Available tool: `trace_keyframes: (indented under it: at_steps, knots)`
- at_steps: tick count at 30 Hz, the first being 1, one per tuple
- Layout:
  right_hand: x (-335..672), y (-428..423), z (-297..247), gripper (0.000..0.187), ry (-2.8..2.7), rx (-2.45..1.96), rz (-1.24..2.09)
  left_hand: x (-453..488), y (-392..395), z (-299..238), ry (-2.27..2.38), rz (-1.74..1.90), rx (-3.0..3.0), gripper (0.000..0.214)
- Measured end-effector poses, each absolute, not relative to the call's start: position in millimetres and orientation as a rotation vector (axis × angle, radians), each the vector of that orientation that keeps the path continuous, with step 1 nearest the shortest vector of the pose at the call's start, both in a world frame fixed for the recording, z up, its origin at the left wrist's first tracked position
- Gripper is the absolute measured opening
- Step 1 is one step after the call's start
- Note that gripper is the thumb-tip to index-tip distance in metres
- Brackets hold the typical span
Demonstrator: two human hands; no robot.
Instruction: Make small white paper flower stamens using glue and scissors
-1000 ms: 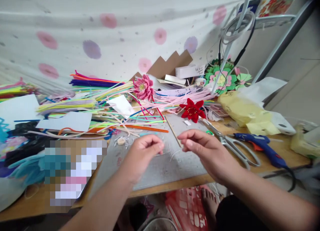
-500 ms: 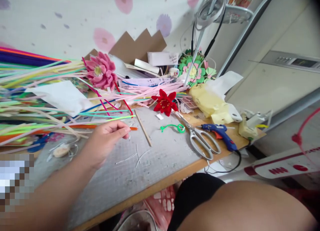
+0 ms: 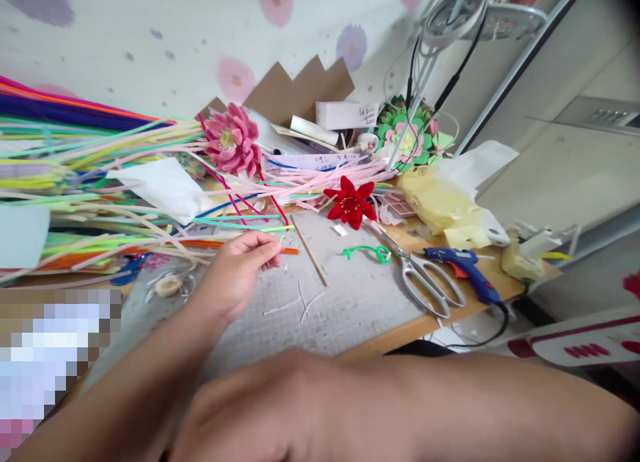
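Observation:
My left hand (image 3: 239,270) hovers over the grey mat (image 3: 350,302) with thumb and fingers pinched together; what they hold is too small to make out. Its fingertips are beside the tip of an orange pipe cleaner (image 3: 287,251). A thin wooden stick (image 3: 310,250) and short white snippets (image 3: 300,303) lie just right of the hand. My right hand (image 3: 240,415) and forearm cross the bottom foreground as a close blur, and its fingers cannot be made out.
A red flower (image 3: 351,205), a green pipe-cleaner loop (image 3: 369,251), scissors (image 3: 425,283) and a blue glue gun (image 3: 467,270) lie to the right. A pink flower (image 3: 231,141) and piles of coloured pipe cleaners (image 3: 75,182) fill the left. A yellow bag (image 3: 440,205) sits near the table's right end.
The view swung right, then slightly back. My right hand left the mat and now sweeps blurred across the foreground. My left hand stays pinched near the orange pipe cleaner.

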State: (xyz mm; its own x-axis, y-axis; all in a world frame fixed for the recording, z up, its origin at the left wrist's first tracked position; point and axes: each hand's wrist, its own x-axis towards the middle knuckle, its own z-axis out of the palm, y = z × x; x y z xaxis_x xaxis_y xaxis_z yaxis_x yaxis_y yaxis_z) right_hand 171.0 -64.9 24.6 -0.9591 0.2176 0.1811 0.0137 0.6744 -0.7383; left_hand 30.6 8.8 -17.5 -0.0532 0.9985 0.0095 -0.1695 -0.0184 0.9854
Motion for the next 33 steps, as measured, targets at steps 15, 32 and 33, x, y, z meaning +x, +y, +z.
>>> trace_keyframes:
  at_steps: [15, 32, 33]
  knots:
    - [235.5, 28.5, 9.8, 0.026, -2.133, -1.092, 0.838, 34.4, -2.1, -9.6, 1.087, 0.984, 1.400, 0.011]
    - [211.4, 23.9, -1.3, 0.011, -2.115, -0.906, 0.787, 37.2, -4.6, -16.4, 1.026, 0.948, 1.274, 0.010]
    - [210.8, 23.1, -0.4, 0.011, -2.123, -0.900, 0.764, 37.4, -4.6, -17.1, 1.030, 0.954, 1.278, 0.009]
